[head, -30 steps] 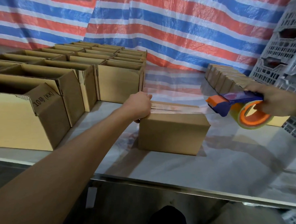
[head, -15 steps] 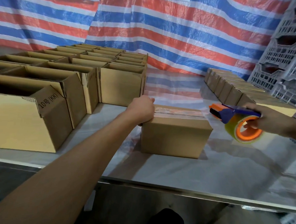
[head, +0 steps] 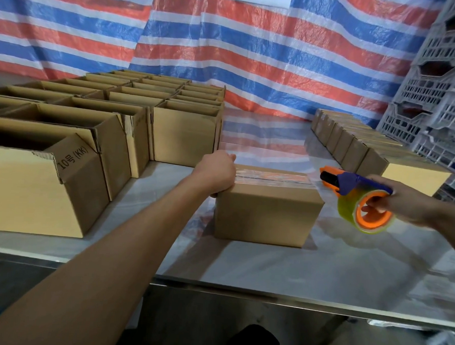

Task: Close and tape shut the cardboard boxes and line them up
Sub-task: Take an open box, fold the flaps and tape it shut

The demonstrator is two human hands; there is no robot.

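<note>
The closed box [head: 266, 214] sits on the table [head: 268, 274], between the open boxes [head: 62, 190] on the left and the row of taped boxes [head: 367, 150] at the far right. Within the last 1 second the tape dispenser [head: 352, 189] has sunk a little. Its nose now sits just beside the box's right end, and its roll hangs below the top edge. A glossy strip already covers the top seam. I judge the top pass done, leaving the tail to be pressed down the right side and cut. I cannot tell whether film still joins the box and dispenser. The left hand [head: 217, 171] stays clamped on the box's left end, and the right hand [head: 404, 202] grips the dispenser.
</note>
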